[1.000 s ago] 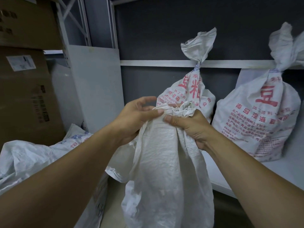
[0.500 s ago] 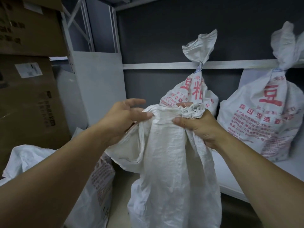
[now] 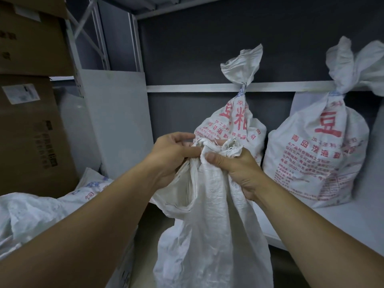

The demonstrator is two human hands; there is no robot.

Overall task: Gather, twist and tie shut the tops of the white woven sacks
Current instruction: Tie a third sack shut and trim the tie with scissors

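A plain white woven sack (image 3: pixel 209 235) stands in front of me, its mouth bunched at chest height. My left hand (image 3: pixel 172 154) pinches the left part of the gathered top, with a loose fold of the sack hanging below it. My right hand (image 3: pixel 234 169) is closed around the neck of the sack from the right, thumb across the front. The frayed rim of the sack sticks up between both hands.
Two tied sacks with red print stand on the white shelf (image 3: pixel 342 221): one (image 3: pixel 234 125) behind my hands, one (image 3: pixel 315 154) at right. Another white sack (image 3: pixel 31 213) lies at lower left. Cardboard boxes (image 3: pixel 27 125) are stacked at left beside a white upright panel (image 3: pixel 116 125).
My left hand has come in toward the right hand, drawing more of the sack's mouth together. The loose opening at the left is narrower than before.
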